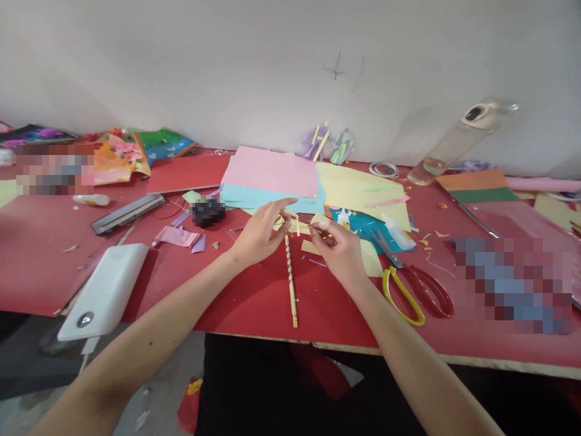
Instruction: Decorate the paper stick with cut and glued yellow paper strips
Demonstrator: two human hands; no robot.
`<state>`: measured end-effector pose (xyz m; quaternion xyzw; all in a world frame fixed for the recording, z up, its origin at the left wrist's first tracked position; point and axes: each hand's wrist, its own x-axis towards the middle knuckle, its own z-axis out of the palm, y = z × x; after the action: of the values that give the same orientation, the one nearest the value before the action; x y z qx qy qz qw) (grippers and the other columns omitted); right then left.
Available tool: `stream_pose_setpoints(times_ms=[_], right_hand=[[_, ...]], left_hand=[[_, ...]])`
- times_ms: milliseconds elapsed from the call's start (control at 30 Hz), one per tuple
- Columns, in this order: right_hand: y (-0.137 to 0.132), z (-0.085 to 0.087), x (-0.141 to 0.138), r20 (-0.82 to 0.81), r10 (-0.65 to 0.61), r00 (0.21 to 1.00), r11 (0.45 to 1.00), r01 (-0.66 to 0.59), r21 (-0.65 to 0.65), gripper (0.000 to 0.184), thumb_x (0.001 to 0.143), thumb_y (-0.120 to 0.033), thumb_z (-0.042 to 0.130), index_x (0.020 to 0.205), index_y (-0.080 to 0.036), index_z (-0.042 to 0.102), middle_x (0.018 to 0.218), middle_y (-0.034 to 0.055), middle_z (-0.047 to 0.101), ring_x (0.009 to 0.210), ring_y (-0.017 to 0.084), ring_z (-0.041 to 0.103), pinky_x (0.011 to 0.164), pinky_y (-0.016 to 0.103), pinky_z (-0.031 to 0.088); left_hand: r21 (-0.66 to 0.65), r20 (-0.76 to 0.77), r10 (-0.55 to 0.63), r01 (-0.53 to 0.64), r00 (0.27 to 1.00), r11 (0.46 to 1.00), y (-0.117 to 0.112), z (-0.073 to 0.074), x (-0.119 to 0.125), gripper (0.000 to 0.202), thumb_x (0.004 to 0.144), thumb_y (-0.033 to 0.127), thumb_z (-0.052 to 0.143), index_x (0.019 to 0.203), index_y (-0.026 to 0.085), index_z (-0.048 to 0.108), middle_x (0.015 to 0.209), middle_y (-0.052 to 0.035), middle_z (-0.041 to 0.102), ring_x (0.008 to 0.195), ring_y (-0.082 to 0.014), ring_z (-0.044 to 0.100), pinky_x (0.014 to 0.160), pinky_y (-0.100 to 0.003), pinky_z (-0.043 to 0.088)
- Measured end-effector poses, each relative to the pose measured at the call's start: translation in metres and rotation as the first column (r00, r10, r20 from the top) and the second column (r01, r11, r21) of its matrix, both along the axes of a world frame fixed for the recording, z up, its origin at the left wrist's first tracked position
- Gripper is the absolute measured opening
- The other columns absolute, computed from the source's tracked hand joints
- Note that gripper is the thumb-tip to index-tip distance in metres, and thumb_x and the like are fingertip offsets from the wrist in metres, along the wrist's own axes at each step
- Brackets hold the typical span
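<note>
Above the red tabletop, my left hand (pixel 261 235) pinches a narrow pale yellow paper strip (pixel 298 225) between thumb and fingertips. My right hand (pixel 339 248) is closed just to the right, thumb and fingers pressed together around something thin and dark that I cannot make out. The two hands are close, with yellow paper bits between and beneath them. Below my left fingertips lies a yellow stick with a purple pattern (pixel 290 280), pencil-like, pointing toward the table's front edge. Scissors with one yellow and one red handle (pixel 394 261) rest right of my right hand, blades partly apart.
A white power bank (pixel 104 290) with a cable lies front left. Behind the hands are pink paper (pixel 272 171) and yellow paper (pixel 363 188). A glue bottle (pixel 399 233) lies right, and a tilted clear water bottle (pixel 454 148) leans at the wall. Paper figures (pixel 318 140) stand against it.
</note>
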<state>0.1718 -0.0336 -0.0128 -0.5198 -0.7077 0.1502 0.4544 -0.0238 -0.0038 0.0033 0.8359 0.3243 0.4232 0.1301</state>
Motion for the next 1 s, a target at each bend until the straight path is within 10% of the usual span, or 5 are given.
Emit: stream_pose_setpoints(times_ms=[1000], right_hand=[[-0.0039,0.0052,-0.0016,0.069,-0.019,0.997,0.999,0.017,0.032,0.017,0.091,-0.031,0.052,0.09,-0.02,0.065,0.085,0.0054,0.068,0.063,0.014,0.058,0.056,0.025,0.047]], left_hand=[[0.135,-0.041,0.026,-0.02,0.999,0.991,-0.0035,0.0014,0.0,0.039,0.092,0.014,0.048,0.13,0.021,0.041,0.097,-0.0062,0.064,0.092,-0.0199,0.057,0.087,-0.038,0.045]])
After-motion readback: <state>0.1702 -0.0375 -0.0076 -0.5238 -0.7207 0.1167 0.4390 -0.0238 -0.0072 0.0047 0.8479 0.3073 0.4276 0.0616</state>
